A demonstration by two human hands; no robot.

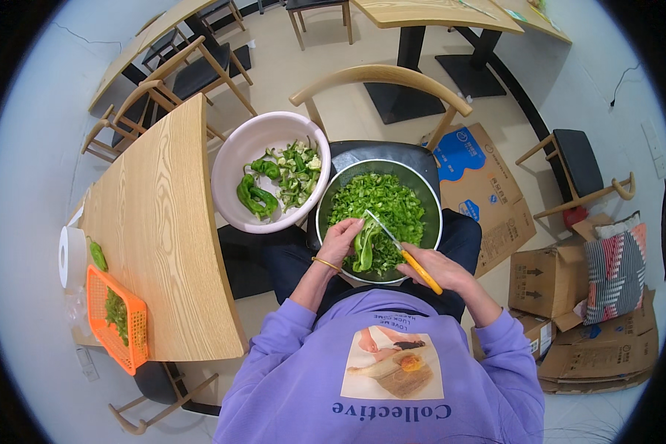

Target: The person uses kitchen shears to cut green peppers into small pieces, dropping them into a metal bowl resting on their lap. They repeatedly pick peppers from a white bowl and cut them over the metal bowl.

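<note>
My left hand (341, 238) holds a split green pepper (365, 251) by its upper end, over a round metal bowl (438, 233) full of chopped green pepper (391, 191). In my right hand (430, 269) is a small knife (419, 271) with a yellow handle; its blade lies against the pepper's right side, pointing up and left. The bowl rests on a black chair seat in front of me, between my knees. Left of it, a pale pink plastic basin (222, 191) holds several whole green peppers (255, 198) and a heap of cut-off stems and cores (298, 175).
At the left stands a wooden table (166, 222) with an orange basket (139, 355) of greens, a single green pepper (97, 256) and a white paper roll (73, 257). Flattened cardboard (499, 222) lies right of the chair (386, 72). Cardboard boxes (538, 280) and a patterned cushion (616, 277) are farther right.
</note>
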